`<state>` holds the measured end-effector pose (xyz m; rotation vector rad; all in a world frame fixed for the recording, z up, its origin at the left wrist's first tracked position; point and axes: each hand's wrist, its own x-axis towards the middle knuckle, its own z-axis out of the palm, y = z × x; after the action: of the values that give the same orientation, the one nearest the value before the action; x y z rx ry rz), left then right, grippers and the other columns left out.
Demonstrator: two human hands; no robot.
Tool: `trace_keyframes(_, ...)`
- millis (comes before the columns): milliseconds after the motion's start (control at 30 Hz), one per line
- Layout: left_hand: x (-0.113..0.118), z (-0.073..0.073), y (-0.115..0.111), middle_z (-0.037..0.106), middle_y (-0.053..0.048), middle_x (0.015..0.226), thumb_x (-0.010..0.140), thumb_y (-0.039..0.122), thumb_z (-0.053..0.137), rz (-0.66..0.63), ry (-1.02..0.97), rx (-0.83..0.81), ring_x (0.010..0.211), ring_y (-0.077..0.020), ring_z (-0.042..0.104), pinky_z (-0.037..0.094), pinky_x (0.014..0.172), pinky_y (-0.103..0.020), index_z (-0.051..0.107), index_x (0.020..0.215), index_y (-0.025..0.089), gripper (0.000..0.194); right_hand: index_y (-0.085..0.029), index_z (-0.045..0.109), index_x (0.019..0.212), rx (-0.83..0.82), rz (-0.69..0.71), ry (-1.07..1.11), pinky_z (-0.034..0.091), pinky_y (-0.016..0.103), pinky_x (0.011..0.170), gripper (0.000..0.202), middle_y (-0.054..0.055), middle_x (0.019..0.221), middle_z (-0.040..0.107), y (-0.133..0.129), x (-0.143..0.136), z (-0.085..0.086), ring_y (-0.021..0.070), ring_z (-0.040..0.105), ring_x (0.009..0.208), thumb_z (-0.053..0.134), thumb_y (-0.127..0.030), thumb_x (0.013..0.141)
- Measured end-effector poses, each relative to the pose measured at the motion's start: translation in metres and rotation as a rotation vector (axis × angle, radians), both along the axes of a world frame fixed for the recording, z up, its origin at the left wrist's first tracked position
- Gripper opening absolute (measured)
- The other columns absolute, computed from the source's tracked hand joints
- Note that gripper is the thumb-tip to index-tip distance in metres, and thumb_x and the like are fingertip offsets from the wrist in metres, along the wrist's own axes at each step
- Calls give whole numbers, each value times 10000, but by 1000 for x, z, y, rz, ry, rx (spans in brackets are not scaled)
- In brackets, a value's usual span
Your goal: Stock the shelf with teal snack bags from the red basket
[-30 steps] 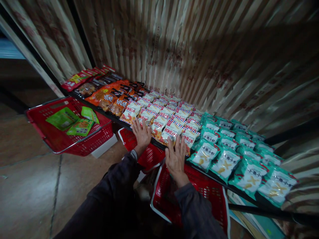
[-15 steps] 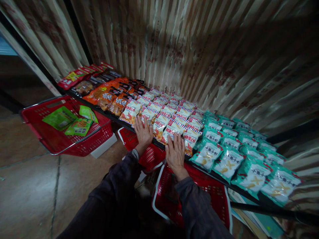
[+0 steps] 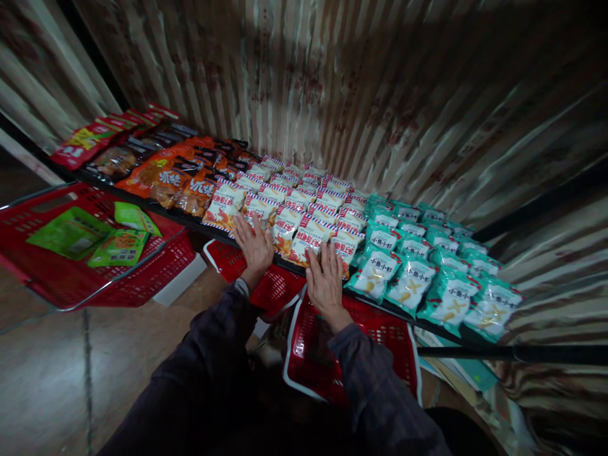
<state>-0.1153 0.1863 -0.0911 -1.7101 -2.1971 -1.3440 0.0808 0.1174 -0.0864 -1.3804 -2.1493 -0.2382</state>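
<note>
White snack bags with red lettering and striped edges stand in rows in the middle of a dark shelf. My left hand lies with fingers extended against the front bags left of the middle. Farther right, my right hand rests its outstretched fingertips on the front bags near the end of the white rows. Neither hand grips a bag. Teal and white snack bags adjoin on the right. Orange and black snack packs lie to the left.
Red packets fill the shelf's far left end. A red basket holding several green packets sits at the left. Two more red baskets, a small one and a larger one, stand below the shelf. Corrugated sheeting rises behind.
The view has swung so that the shelf appears farther left. Both hands stay at the front of the white bags, the right one shifted slightly along them. No bag has visibly been picked up.
</note>
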Motion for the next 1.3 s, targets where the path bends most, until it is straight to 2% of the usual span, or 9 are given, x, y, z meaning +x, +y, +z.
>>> trace_keyframes(200, 1, 1, -1, 66, -216, 1627, 984, 431, 300, 17, 22, -6, 1510, -333, -43, 2, 1197, -565, 322, 1503, 69, 633, -246, 319, 1518, 20, -96, 83, 216, 601, 1160, 550, 113, 1656, 49, -14, 9, -1, 334, -14, 1517, 413, -241, 976)
trace_keyframes(300, 1, 0, -1, 58, -215, 1628, 987, 426, 284, -1, 40, -15, 1509, -341, -44, 5, 1192, -578, 334, 1500, 78, 622, -196, 336, 1511, -14, -135, 102, 210, 607, 1162, 534, 149, 1642, 121, -15, 11, -4, 332, 7, 1516, 388, -263, 983)
trace_keyframes(500, 3, 1, -5, 48, -202, 1632, 987, 445, 283, -13, 34, 11, 1508, -339, -60, 6, 1183, -605, 333, 1503, 98, 624, -82, 372, 1476, -85, -138, 65, 222, 519, 1185, 527, 199, 1595, 258, -9, 16, -6, 278, 81, 1515, 356, -282, 989)
trace_keyframes(600, 20, 5, -18, 30, -212, 1629, 982, 425, 314, -81, 87, 44, 1504, -340, -84, 7, 1188, -596, 326, 1503, 75, 627, -75, 384, 1467, -97, -134, 61, 216, 502, 1190, 524, 195, 1594, 264, -9, 17, -5, 272, 81, 1516, 368, -279, 984)
trace_keyframes(667, 39, 7, -30, 49, -193, 1632, 974, 395, 342, -201, 158, 59, 1508, -325, -68, 20, 1194, -588, 360, 1491, 97, 597, -68, 386, 1463, -97, -127, 63, 215, 503, 1190, 525, 199, 1592, 267, -8, 17, -5, 273, 88, 1515, 375, -276, 981)
trace_keyframes(733, 59, 5, -40, 75, -168, 1635, 962, 388, 379, -309, 214, 71, 1510, -321, -51, 39, 1197, -589, 410, 1468, 126, 571, -68, 379, 1466, -89, -118, 69, 220, 502, 1190, 525, 195, 1593, 268, -8, 17, -4, 270, 98, 1514, 373, -265, 979)
trace_keyframes(833, 81, -2, -46, 150, -162, 1625, 953, 398, 415, -389, 266, 76, 1513, -314, -10, 57, 1200, -588, 445, 1451, 149, 558, -106, 369, 1479, -51, -97, 72, 223, 499, 1194, 522, 161, 1610, 244, -10, 20, 1, 256, 90, 1517, 371, -239, 975)
trace_keyframes(1033, 87, -13, -35, 203, -200, 1600, 944, 383, 427, -375, 261, 62, 1510, -315, 49, 85, 1194, -594, 443, 1448, 124, 567, -189, 293, 1526, 73, -183, 77, 200, 578, 1176, 561, 127, 1642, 140, -24, 52, 9, 297, 43, 1521, 386, -232, 974)
trace_keyframes(1300, 101, -4, -41, 224, -193, 1591, 948, 378, 432, -350, 282, 52, 1505, -310, 50, 93, 1197, -595, 445, 1449, 137, 556, -168, 388, 1481, 134, -294, 70, 244, 586, 1143, 515, 157, 1635, 151, -31, 90, -8, 331, 53, 1513, 422, -261, 975)
